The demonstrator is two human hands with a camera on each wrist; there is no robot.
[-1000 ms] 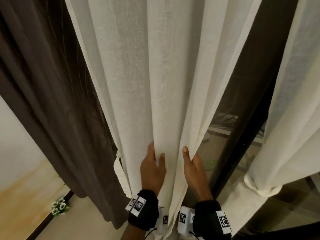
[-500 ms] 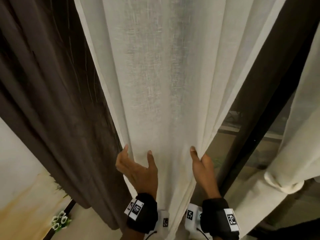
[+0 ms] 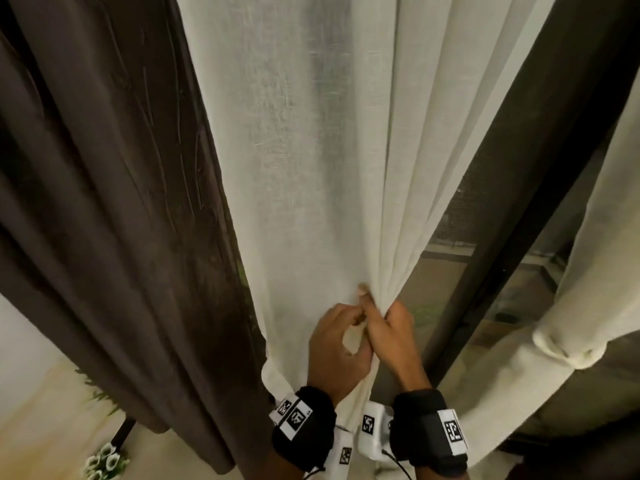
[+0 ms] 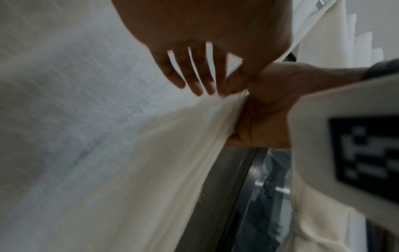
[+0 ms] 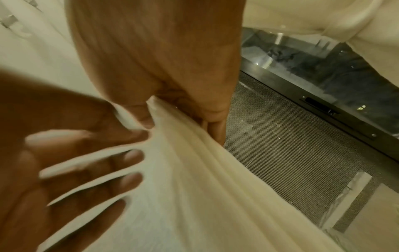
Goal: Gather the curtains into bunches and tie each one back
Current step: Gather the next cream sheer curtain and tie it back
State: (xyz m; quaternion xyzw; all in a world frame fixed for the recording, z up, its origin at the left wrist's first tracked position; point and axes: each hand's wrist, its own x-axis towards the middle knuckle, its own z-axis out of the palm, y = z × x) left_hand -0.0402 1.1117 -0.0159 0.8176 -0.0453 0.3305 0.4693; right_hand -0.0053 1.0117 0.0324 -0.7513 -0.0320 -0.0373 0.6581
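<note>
The pale curtain (image 3: 329, 168), judged light, soft and slippery, is pinched into pleats by the right hand (image 3: 391, 336) beside the dark window frame (image 3: 485, 244), while the left hand (image 3: 334, 348), fingers loosely spread, rests on it.

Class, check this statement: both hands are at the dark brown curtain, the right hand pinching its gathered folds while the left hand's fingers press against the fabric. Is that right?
One thing is wrong: the hands work on the cream sheer curtain, not the dark brown curtain hanging beside it. The head view shows this. The rest stands: the right hand pinches the gathered folds, and the left hand has its fingers against the fabric.
</note>
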